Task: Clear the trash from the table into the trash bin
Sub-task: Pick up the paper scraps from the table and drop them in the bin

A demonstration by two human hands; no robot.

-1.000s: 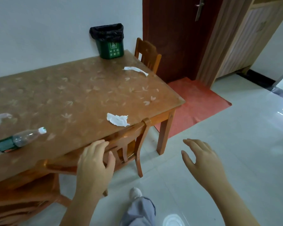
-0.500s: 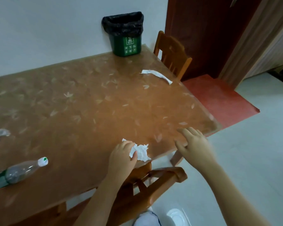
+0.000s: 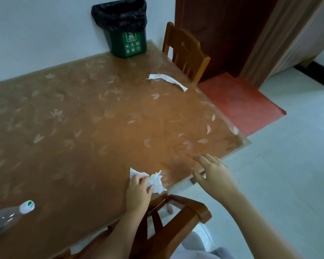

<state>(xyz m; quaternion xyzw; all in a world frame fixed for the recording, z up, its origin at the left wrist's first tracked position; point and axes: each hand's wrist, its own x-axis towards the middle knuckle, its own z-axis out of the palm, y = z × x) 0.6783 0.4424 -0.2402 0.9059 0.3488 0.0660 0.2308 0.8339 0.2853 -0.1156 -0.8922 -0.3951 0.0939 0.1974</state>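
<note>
A crumpled white tissue (image 3: 156,182) lies near the front edge of the brown table (image 3: 101,128), and my left hand (image 3: 138,189) pinches it between thumb and fingers. My right hand (image 3: 211,172) hovers open over the table's front right corner, holding nothing. A long white paper strip (image 3: 167,81) lies at the far right of the table. A clear plastic bottle (image 3: 7,219) with a white cap lies on its side at the left edge. The green trash bin (image 3: 125,38) with a black liner stands on the table's far corner against the wall.
A wooden chair (image 3: 176,221) is tucked under the table's front edge right below my arms. Another wooden chair (image 3: 185,51) stands at the table's far right side. A red mat (image 3: 239,103) lies on the pale tiled floor before a dark door.
I have moved in over the table. My left hand came from the chair back onto the tissue and now pinches it. My right hand rose to the table's corner.
</note>
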